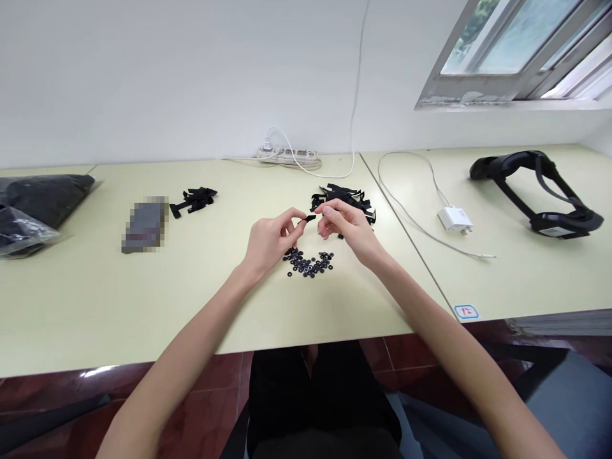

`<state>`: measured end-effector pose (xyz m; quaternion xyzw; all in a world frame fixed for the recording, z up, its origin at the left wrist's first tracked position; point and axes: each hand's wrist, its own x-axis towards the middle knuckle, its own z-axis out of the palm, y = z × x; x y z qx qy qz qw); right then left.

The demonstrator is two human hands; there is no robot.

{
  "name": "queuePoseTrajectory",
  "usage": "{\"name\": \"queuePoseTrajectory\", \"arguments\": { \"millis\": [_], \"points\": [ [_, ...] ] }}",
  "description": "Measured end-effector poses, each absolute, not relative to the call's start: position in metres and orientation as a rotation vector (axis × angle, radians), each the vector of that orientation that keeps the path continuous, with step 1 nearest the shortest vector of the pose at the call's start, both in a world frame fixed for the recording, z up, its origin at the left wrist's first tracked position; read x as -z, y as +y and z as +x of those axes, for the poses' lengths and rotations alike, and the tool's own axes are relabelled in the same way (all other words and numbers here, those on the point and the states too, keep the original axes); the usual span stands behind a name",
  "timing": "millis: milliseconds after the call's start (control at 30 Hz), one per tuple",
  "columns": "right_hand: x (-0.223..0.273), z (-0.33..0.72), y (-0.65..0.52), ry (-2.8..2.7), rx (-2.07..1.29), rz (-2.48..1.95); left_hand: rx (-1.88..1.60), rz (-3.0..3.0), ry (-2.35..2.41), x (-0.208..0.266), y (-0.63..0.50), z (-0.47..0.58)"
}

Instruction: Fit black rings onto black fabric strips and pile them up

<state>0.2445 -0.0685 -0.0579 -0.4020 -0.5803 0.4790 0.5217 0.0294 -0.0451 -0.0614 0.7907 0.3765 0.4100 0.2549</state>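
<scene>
Between the thumb and fingers of my left hand [272, 239] is a short black fabric strip [310, 218], its free end pointing right. My right hand [349, 226] is just to the right of that end, thumb and index finger drawn together; whatever they pinch, if anything, is too small to make out. Below the hands lies a scattered heap of small black ring-shaped pieces [310, 269], partly covered by my left hand. Behind my right hand is a pile of black strips [342, 193]. A smaller pile of black strips [198, 199] lies farther left.
A blurred-out dark flat object [145, 224] and a clear plastic bag with black contents [43, 204] lie left. A power strip [287, 155] stands against the wall. Right of the table seam are a white charger [455, 220], its cable and a black headset [540, 191].
</scene>
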Motion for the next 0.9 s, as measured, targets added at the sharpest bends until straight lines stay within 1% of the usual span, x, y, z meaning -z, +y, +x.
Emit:
{"name": "queuePoseTrajectory", "arguments": {
  "millis": [67, 167, 267, 500, 767, 900],
  "points": [
    [0.057, 0.244, -0.070, -1.401, -1.136, -0.984, -1.151, 2.321, 1.048, 0.063, -0.046, 0.029],
    [0.058, 0.243, -0.071, -1.438, -1.066, -1.000, -1.178, 2.349, 1.003, 0.066, -0.045, 0.030],
    [0.060, 0.244, -0.070, -1.454, -1.013, -1.006, -1.197, 2.244, 0.960, 0.066, -0.043, 0.032],
    [0.064, 0.248, -0.067, -1.534, -0.924, -1.002, -1.186, 1.745, 0.806, 0.062, -0.040, 0.035],
    [0.069, 0.247, -0.065, -1.553, -0.877, -0.999, -1.244, 1.613, 0.832, 0.071, -0.033, 0.036],
    [0.066, 0.246, -0.067, -1.494, -0.878, -1.081, -1.262, 1.601, 0.854, 0.071, -0.030, 0.034]
  ]
}}
